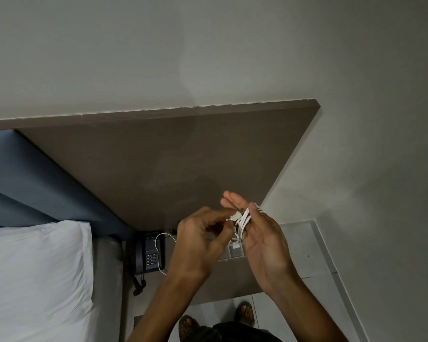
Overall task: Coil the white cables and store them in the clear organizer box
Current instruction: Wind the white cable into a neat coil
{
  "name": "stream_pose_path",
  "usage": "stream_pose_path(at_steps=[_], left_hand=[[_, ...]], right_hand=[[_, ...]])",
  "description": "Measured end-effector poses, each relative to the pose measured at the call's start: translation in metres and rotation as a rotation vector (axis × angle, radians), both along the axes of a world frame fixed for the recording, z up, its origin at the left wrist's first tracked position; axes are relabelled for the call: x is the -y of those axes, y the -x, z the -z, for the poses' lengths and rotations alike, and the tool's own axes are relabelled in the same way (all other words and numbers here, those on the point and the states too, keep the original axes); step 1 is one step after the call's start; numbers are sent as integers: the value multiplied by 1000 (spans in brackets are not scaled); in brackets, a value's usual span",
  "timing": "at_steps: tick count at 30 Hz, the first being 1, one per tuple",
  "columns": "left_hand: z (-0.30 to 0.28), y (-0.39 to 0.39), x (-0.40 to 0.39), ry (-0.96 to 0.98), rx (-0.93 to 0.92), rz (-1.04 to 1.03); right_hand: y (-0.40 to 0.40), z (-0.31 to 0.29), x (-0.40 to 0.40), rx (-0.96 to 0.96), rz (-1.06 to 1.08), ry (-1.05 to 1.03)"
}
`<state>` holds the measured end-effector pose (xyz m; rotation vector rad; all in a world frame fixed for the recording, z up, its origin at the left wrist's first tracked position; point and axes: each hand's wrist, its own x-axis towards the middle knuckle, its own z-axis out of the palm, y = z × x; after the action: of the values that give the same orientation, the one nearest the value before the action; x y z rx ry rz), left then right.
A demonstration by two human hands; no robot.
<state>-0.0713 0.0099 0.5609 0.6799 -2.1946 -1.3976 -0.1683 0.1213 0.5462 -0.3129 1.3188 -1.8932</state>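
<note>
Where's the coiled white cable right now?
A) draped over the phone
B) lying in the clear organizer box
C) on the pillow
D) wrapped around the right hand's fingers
D: the white cable loops around the right hand fingers, while the left hand pinches its connector end.

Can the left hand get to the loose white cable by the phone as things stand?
Probably yes. The loose white cable lies exposed beside the phone, just left of and below the left hand, nothing covering it. But that hand is pinching the plug end of the coiled cable wrapped on the right hand.

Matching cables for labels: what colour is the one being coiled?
White cable; the head view shows it.
</note>
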Motion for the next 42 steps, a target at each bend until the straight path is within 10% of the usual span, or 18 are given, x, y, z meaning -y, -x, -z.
stream_pose_path(at_steps=[7, 14, 25, 33, 42], left_hand=[[-11, 4, 19, 267, 76, 293], [-7, 9, 30, -33, 222, 560], [8, 14, 13, 113, 256, 507], [27, 7, 22, -445, 194, 468], [40, 5, 13, -471, -36, 105]], right_hand=[[-2, 1, 1, 16, -46, 31], [-2, 3, -2, 51, -6, 27], [1, 4, 0, 245, -20, 0], [4, 11, 8, 243, -78, -62], [-10, 24, 12, 317, 10, 35]])
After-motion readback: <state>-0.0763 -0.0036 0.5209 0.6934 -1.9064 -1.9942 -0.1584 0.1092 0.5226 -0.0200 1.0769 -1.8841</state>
